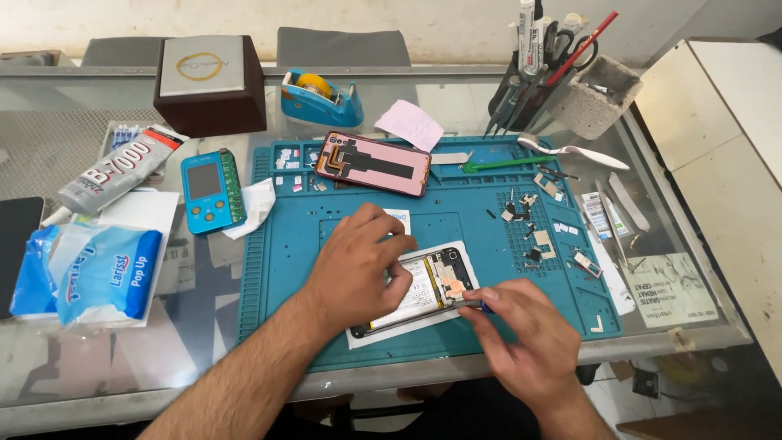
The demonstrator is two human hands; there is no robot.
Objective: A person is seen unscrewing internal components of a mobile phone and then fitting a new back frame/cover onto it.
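Observation:
An opened phone [436, 285] lies on a white sheet on the blue work mat [285, 269], its battery and circuit board exposed. My left hand [358, 265] rests on the phone's left half, fingers pressing down on the battery. My right hand [521, 330] is closed around a small screwdriver [476, 304] with a blue grip, its tip touching the phone's board at the right edge. A detached phone screen panel [375, 163] lies face down at the back of the mat.
Small screws and metal parts [533, 236] lie scattered on the mat's right side. A tape dispenser [319, 98], glue tube [114, 175], blue tester device [210, 191], wipes packet [98, 273], brown box [208, 81] and tool holder [582, 90] stand around.

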